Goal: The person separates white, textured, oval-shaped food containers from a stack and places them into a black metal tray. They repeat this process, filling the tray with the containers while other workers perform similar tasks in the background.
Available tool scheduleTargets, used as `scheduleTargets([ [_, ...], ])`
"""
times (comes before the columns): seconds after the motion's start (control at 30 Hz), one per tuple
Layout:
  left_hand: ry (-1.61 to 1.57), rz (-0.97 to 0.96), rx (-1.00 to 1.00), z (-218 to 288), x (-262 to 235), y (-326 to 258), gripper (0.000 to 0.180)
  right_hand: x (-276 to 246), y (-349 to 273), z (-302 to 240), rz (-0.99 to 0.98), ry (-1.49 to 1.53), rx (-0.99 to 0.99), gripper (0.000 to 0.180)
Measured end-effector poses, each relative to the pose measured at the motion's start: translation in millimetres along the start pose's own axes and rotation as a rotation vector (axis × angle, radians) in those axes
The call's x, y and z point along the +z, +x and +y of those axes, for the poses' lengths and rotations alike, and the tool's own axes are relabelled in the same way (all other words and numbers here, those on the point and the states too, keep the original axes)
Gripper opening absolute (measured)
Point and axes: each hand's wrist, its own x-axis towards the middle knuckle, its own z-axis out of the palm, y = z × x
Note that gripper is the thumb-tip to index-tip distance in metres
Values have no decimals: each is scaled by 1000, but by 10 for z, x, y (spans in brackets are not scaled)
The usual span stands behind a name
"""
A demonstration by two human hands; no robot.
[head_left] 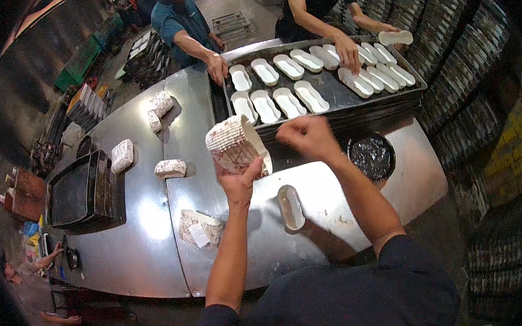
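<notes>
My left hand [238, 180] grips a nested stack of white oblong paper baking liners [235, 143] with ridged sides and reddish print. The stack is held tilted over the table, just in front of the big tray. To its right, my right hand [312, 136] is raised with its fingers curled in; nothing shows in them, and they are slightly blurred. The dark metal tray [324, 117] beyond holds rows of the same liners [289, 102], with a bare patch in the middle. One loose liner [290, 207] lies on the table between my forearms.
A co-worker's hand [347, 53] reaches over the tray, the other holding a liner [395, 37]; another person's hand [217, 68] touches its left corner. The metal table [139, 232] carries wrapped liner bundles [170, 168], a round black pan [371, 157] and stacked dark trays [78, 191]. Tray stacks [473, 75] stand right.
</notes>
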Motion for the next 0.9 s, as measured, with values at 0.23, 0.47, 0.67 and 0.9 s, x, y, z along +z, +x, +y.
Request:
scheduleTargets([
  [0.23,-125,-51,79,120,164,-194,66,346,-459,-192,-205,409,92,22],
  [0.47,-38,8,101,-45,128,-379,71,425,-721,-188,-74,184,75,22],
  [0.67,-42,257,186,-112,-270,-347,60,-270,-160,-115,335,-189,-76,31],
  [0.9,-34,176,171,-319,-51,-857,67,-1213,709,1091,270,-1078,211,38],
])
